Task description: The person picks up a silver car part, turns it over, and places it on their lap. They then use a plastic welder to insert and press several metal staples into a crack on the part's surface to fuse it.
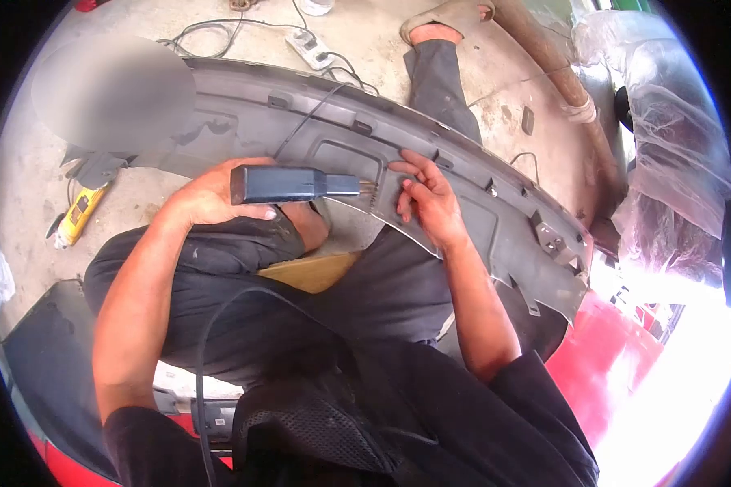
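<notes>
My left hand is wrapped around a dark blue hot stapler, a boxy handheld tool with metal prongs at its tip. The prongs point right and meet the edge of a grey plastic car bumper, which lies inner side up across my lap. Close to the right of the tip, my right hand rests over the bumper with its fingers loosely bent and apart. Short marks show on the plastic beside the prongs.
A yellow power tool lies on the floor at left. Behind the bumper are a white power strip and cables. Another person's leg reaches in at the top. Plastic sheeting hangs at right, above a red panel.
</notes>
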`<state>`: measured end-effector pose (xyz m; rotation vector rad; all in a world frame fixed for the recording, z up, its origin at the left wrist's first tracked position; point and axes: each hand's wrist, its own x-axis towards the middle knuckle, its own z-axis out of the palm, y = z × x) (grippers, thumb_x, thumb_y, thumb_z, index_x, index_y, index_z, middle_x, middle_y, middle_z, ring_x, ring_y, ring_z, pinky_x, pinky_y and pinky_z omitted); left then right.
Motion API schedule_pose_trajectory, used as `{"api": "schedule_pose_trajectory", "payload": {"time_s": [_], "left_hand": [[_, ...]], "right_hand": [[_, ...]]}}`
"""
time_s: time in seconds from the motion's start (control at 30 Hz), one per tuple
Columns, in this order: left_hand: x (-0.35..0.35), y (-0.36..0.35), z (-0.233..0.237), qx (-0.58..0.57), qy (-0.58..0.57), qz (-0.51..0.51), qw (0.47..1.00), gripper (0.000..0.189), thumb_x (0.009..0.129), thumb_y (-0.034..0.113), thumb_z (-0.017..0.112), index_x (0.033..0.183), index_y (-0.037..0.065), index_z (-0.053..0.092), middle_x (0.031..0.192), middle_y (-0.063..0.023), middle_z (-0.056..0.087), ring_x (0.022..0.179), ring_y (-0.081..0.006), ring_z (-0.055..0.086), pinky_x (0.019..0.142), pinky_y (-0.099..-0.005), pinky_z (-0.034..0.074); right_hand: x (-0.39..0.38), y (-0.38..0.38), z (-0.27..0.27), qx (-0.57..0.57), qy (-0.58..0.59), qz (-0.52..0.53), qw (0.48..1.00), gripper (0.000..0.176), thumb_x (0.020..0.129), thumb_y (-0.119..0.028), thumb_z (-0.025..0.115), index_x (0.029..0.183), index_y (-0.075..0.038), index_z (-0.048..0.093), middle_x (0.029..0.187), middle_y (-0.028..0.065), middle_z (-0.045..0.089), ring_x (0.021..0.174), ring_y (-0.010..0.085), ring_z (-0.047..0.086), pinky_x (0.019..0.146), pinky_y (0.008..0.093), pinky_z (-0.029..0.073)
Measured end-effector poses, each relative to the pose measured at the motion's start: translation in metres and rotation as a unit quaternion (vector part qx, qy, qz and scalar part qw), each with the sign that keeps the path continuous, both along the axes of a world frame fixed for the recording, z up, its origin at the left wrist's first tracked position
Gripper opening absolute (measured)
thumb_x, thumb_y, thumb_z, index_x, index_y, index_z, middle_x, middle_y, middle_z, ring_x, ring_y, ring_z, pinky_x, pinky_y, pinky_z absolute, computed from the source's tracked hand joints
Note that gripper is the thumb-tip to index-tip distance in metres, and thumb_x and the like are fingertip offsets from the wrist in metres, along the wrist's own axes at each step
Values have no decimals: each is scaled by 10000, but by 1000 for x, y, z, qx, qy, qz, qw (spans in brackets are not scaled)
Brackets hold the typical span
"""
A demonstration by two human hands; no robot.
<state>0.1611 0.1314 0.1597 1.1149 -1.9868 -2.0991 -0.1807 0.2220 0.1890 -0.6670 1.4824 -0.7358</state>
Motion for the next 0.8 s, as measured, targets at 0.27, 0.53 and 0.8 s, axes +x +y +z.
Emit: {"api": "schedule_pose_trajectory", "payload": {"time_s": [0.27,0.53,0.8], "left_hand": [[1,2,-7,-14,6,1,1000,625,727,257,841,1242,25,572,1145,-142,653,1092,-270,607,976,-353,460],[1,2,-11,2,9,3,1000,630,705,223,851,1234,17,580,1113,-119,665,1065,-224,610,966,-337,456],[2,3,-7,5,-6,8,1000,645,716,257,852,1248,23,570,1175,-137,644,1118,-261,596,989,-356,451]], "right_hand": [[0,0,0,2,2,0,1000,479,956,29,432,1430,13,369,1311,144,550,624,132,583,525,253,492],[1,-1,0,-2,8,2,1000,476,957,31,426,1429,16,369,1303,144,555,608,133,582,521,255,490],[2,-1,1,4,10,-1,1000,473,960,31,422,1429,18,368,1298,130,562,610,130,578,525,251,484]]}}
